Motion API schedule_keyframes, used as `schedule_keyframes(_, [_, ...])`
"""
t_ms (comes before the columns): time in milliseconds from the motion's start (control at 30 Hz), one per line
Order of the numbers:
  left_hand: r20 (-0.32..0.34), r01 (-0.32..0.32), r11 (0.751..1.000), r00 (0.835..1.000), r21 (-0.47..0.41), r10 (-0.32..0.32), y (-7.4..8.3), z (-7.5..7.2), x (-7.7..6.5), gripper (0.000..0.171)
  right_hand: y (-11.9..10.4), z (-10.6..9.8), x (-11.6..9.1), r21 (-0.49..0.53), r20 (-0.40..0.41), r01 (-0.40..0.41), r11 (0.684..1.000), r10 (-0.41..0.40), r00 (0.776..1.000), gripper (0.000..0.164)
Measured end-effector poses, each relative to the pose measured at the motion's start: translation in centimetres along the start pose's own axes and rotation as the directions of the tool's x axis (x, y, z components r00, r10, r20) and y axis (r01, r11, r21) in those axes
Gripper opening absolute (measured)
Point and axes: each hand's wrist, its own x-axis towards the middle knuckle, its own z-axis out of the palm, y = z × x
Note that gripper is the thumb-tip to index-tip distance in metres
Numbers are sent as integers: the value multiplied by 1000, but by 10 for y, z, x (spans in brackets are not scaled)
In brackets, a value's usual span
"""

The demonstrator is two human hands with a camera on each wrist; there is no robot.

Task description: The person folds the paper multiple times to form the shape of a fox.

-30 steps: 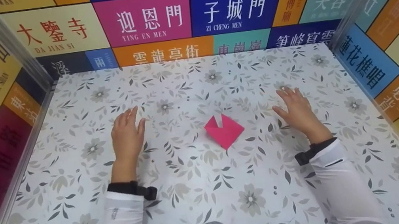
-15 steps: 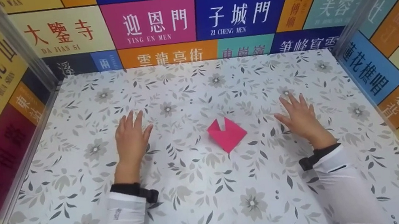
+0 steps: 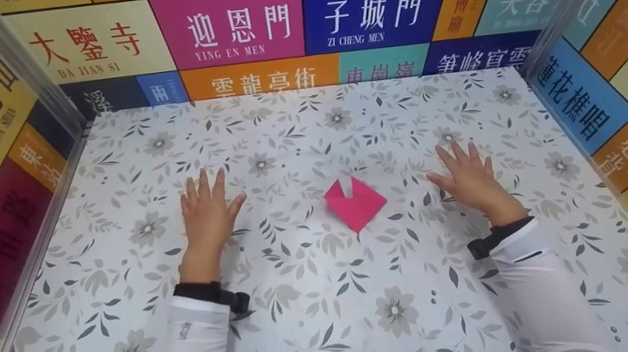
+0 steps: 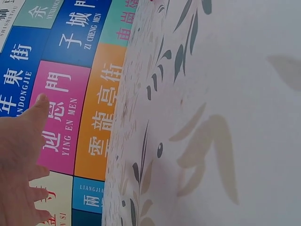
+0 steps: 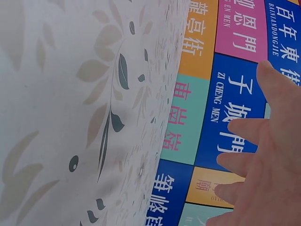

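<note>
A folded piece of pink paper, notched at its far edge and pointed at its near end, lies on the table between the two hands. My left hand is to its left, fingers spread and straight, holding nothing. To its right is my right hand, also spread with the thumb turned inward, holding nothing. Both hands are apart from the paper. In the left wrist view the left hand appears at the left edge. The right hand fills the right side of the right wrist view.
The table has a white cover with grey leaves and flowers. A back wall of coloured panels with lettering stands behind it, and similar panels line both sides. Clear corner strips join the walls. Each wrist wears a black strap.
The fingers of my left hand have spread wider, with its thumb moving outward. My right hand's fingers have spread a little. The pink paper stays in place; the view tilts slightly.
</note>
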Motion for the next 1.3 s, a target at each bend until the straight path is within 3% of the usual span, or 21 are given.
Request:
schedule_keyframes(400, [88,4,999,996,-41,0,-3,2,-4,70,-4,0,0,22,73,-9,1000,7,997,80])
schedule_keyframes(1300, [97,-16,999,995,-42,20,-1,5,-5,68,3,4,-4,30,95,-14,999,11,995,83])
